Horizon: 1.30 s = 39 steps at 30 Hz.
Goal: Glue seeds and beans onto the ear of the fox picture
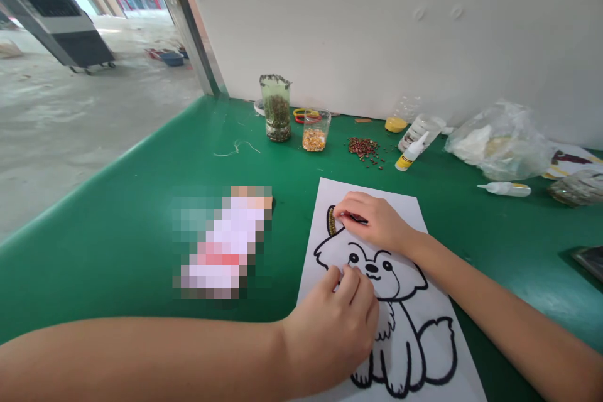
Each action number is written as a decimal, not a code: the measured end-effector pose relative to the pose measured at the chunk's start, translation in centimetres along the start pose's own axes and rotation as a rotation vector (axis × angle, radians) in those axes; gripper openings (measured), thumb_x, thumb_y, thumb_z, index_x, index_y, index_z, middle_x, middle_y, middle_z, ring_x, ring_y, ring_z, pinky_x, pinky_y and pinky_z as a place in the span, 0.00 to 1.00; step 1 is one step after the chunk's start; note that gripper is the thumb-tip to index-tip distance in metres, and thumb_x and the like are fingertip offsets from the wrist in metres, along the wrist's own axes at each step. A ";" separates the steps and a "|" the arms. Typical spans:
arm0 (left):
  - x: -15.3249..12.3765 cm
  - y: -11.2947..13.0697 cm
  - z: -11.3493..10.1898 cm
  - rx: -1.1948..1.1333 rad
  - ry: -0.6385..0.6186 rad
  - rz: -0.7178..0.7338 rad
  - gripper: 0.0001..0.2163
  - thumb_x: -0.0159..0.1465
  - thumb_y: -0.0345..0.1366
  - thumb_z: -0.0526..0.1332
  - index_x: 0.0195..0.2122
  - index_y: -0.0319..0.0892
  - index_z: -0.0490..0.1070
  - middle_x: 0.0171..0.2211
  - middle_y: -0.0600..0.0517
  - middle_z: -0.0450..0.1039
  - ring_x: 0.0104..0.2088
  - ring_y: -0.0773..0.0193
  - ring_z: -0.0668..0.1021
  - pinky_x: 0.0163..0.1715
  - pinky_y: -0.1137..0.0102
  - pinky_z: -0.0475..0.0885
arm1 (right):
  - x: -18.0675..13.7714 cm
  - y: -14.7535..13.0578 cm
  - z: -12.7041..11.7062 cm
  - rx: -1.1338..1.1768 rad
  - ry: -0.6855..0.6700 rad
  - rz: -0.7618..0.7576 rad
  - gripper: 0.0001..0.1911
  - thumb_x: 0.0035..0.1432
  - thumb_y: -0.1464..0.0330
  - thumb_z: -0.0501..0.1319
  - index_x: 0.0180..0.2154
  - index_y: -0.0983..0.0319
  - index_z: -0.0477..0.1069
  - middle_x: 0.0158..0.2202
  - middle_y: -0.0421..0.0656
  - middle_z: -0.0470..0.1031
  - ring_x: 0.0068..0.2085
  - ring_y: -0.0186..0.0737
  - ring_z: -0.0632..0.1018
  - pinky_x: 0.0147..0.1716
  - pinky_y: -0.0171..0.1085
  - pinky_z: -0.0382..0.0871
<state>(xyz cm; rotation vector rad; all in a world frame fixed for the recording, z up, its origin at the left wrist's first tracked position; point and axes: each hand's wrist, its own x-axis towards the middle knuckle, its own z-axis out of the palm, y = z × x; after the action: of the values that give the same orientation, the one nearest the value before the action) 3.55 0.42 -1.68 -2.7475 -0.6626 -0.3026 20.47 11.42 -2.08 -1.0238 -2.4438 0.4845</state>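
Observation:
A white sheet of paper (pixel 313 282) with a black outline drawing of a fox-like animal (pixel 391 292) lies on the green tabletop. Small greenish-brown grains fill the drawing's left ear (pixel 331 221). Beside that ear, my right hand (pixel 370 220) rests on the paper with its fingertips pinched together; whatever they hold is hidden. My left hand (pixel 336 320) is closed over the lower left of the drawing, its fingers curled in just below the animal's eye. I cannot make out anything inside it.
Along the back stand a green cup of grains (pixel 276 110), a clear cup of corn kernels (pixel 315 132) and a pile of reddish beans (pixel 363 148). Glue bottles (pixel 411 152) and a plastic bag (pixel 502 141) lie rightward. A blurred-out flat object (pixel 226 242) is left of the paper.

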 end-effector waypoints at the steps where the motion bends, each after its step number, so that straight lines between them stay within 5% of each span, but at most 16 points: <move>1: 0.0 0.0 0.0 0.000 0.001 -0.001 0.15 0.64 0.31 0.46 0.44 0.31 0.68 0.44 0.39 0.70 0.41 0.52 0.73 0.39 0.61 0.68 | 0.0 0.0 0.0 -0.001 0.000 -0.001 0.08 0.58 0.74 0.53 0.35 0.59 0.69 0.35 0.41 0.72 0.39 0.37 0.71 0.36 0.34 0.64; 23: 0.0 0.1 -0.1 -0.009 0.005 -0.006 0.15 0.64 0.30 0.46 0.44 0.31 0.68 0.44 0.39 0.70 0.42 0.51 0.73 0.39 0.61 0.68 | 0.1 -0.2 0.3 -0.009 -0.010 -0.040 0.14 0.61 0.73 0.51 0.44 0.58 0.70 0.38 0.42 0.73 0.35 0.35 0.72 0.34 0.33 0.64; 39: 0.2 -0.1 -0.1 -0.001 0.009 -0.008 0.15 0.63 0.30 0.46 0.44 0.31 0.69 0.43 0.39 0.70 0.41 0.52 0.73 0.39 0.62 0.68 | -0.2 0.3 0.5 -0.024 0.067 -0.046 0.10 0.59 0.74 0.53 0.38 0.60 0.71 0.35 0.41 0.73 0.30 0.31 0.71 0.29 0.31 0.62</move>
<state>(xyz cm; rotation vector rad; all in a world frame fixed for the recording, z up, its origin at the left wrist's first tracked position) 3.64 0.53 -1.57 -2.7430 -0.6713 -0.3174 20.50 11.35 -2.69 -0.9751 -2.4140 0.4000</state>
